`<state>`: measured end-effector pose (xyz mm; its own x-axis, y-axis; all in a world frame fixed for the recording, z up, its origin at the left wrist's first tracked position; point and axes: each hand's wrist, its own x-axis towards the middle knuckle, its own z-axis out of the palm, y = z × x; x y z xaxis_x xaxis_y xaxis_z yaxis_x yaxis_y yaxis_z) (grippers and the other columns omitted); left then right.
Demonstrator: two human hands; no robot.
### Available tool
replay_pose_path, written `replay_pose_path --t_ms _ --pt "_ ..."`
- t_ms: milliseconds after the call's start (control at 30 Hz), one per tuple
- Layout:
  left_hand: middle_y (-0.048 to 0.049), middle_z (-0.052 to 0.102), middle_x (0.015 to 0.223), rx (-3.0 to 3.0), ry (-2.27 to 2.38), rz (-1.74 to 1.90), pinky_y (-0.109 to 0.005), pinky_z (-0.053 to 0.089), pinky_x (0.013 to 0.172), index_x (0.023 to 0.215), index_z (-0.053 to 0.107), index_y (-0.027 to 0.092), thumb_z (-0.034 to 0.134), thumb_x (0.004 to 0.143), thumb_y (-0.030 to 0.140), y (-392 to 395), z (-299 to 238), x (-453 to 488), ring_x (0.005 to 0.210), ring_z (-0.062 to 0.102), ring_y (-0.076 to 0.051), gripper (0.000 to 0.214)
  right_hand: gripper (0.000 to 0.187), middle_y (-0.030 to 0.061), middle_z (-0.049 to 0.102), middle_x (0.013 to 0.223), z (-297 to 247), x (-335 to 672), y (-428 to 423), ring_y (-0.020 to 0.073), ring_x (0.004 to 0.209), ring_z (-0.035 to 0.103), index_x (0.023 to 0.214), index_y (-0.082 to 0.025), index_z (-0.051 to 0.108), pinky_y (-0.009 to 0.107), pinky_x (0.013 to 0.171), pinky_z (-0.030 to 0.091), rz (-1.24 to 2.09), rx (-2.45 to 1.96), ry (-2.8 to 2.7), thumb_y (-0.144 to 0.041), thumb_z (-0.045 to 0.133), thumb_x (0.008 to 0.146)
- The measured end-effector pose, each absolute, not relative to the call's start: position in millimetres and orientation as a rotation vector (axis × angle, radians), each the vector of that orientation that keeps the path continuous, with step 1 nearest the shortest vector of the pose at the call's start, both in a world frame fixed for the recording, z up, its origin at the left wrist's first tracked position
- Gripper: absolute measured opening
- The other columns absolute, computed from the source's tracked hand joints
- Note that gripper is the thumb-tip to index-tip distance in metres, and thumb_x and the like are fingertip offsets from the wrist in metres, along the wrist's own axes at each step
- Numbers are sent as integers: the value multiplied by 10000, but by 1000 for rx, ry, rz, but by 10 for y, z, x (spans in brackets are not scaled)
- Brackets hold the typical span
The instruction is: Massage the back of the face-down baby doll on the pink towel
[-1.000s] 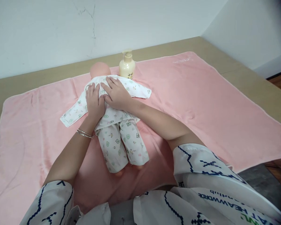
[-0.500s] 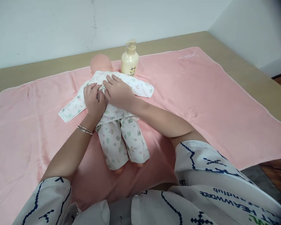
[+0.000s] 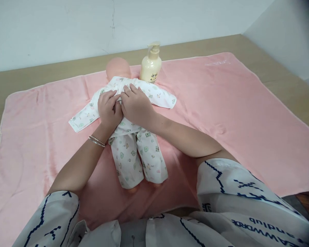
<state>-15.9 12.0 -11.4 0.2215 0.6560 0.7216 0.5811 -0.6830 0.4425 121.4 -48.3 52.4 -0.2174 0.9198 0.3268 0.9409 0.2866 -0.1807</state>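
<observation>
A baby doll lies on the pink blanket, its head away from me. It wears a white printed top with both sleeves spread outward, and matching trousers. My left hand and my right hand meet at the middle of the doll's chest. Both have curled fingers closed on the front of the top, with the fingertips almost touching. What exactly is pinched, a fold, edge or fastener, is hidden by the fingers.
A cream pump bottle stands just right of the doll's head. The pink blanket covers much of the wooden table. A white wall rises behind the table.
The view has shifted slightly, so everything appears a little farther right. Both hands stay at the doll's chest, with the right fingers drawn in slightly more. The doll and bottle have not moved.
</observation>
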Motion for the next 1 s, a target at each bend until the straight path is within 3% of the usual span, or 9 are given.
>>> replay_pose_path --t_ms 100,333,433,567,667,767,900,1000 --pt "-56 722 1188 2390 1219 1485 -517 459 1114 1067 704 263 384 1000 442 119 -113 -158 1209 636 -258 373 470 224 485 1536 543 1260 -446 394 1455 390 1338 -30 591 585 1169 341 -43 -1673 -2191 -198 300 1010" --pt "-99 554 1489 2363 1253 1311 -520 298 1246 1319 601 227 361 1008 517 219 -107 -144 1450 440 -287 489 602 149 306 1664 477 1527 -89 365 1538 267 1571 -112 349 610 1233 237 121 -1681 -2188 -390 334 1038" --pt "-97 613 1412 2411 1181 1336 -518 332 1222 1251 627 227 341 1019 498 193 -103 -141 1399 494 -279 457 595 165 322 1653 456 1494 -121 380 1528 285 1560 -111 373 624 1221 254 86 -1666 -2179 -392 350 1036" --pt "-75 712 1156 2431 1146 1450 -525 419 1136 1088 664 245 372 1013 465 98 -103 -147 1204 623 -267 373 520 227 448 1565 517 1324 -376 400 1447 418 1443 -27 509 573 1156 385 4 -1697 -2144 -283 346 1020" --pt "-72 719 1096 2412 1184 1489 -514 448 1101 1052 671 245 379 1011 441 45 -93 -154 1134 645 -260 355 491 247 498 1518 577 1272 -482 399 1394 483 1361 -21 582 546 1108 443 0 -1762 -2119 -248 321 1013" --pt "-86 685 1235 2351 1261 1437 -514 411 1148 1151 660 241 384 1011 459 67 -73 -152 1237 598 -269 378 509 202 488 1542 557 1345 -375 388 1423 449 1415 -73 549 570 1128 426 65 -1736 -2102 -306 337 1014" --pt "-92 528 1508 2322 1247 1266 -526 262 1255 1334 587 248 385 1003 530 173 -56 -134 1461 416 -297 479 592 168 346 1642 437 1475 -135 391 1518 293 1533 -96 405 644 1214 267 97 -1659 -2143 -361 369 1005" --pt "-89 495 1547 2365 1223 1225 -531 235 1265 1353 574 250 360 1009 536 205 -57 -124 1496 372 -298 496 602 176 313 1655 416 1478 -103 395 1524 276 1551 -90 374 659 1214 247 87 -1660 -2177 -348 350 1008"
